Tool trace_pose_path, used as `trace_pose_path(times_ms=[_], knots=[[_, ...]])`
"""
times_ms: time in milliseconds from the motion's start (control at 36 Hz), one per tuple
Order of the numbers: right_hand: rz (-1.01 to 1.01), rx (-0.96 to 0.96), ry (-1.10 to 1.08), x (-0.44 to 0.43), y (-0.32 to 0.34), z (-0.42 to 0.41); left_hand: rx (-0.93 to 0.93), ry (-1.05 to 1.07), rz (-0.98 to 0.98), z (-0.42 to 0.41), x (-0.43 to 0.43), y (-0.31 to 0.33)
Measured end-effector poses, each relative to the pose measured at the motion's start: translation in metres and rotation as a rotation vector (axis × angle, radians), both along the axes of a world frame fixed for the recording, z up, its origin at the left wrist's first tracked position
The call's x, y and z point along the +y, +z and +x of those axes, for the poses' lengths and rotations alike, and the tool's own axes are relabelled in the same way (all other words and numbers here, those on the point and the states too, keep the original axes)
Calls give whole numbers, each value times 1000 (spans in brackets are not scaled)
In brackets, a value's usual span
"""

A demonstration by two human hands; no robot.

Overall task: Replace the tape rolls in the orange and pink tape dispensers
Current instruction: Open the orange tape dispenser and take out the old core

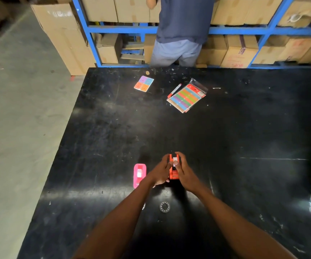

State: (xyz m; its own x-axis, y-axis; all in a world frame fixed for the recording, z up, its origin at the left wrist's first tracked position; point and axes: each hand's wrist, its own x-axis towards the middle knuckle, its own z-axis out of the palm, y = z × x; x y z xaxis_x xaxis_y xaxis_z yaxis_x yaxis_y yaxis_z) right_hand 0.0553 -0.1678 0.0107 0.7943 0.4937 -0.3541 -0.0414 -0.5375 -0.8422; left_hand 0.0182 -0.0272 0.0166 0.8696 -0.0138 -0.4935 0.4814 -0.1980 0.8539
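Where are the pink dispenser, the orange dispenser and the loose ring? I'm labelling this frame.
pink dispenser point(139, 174): head view, on its top face.
orange dispenser point(174, 173): head view, on its body between the hands.
loose ring point(164, 207): head view, on its rim.

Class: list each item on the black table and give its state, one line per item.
Orange tape dispenser: held by both hands, roll inside.
Pink tape dispenser: on table, untouched, roll inside.
Tape ring: loose, lying flat.
Marker: capped, lying flat.
Left hand: grip closed.
Right hand: grip closed.
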Motion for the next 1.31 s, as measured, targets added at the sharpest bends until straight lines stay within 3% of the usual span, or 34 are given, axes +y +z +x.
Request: trace_pose_path(times_ms=[111, 222, 333, 583, 1056, 1194, 1306], knots=[[-11, 14, 2, -3, 0, 2, 30, 18, -18, 3, -1, -5], [-24, -20, -141, -26, -2, 17, 127, 135, 62, -4, 30, -25], [-86, -18, -167, -47, -7, 36, 144, 105, 114, -7, 45, -21], [8, 19, -123, -30, 3, 27, 145, -99, 623, -4, 4, -45], [68, 133, -116, -30, 9, 8, 172, -6, 737, -10, -6, -80], [77, 101, -97, -32, 14, 6, 186, 5, 718, -11, -7, -78], [97, 91, -102, -33, 16, 3, 129, 145, 647, -16, -13, -61]])
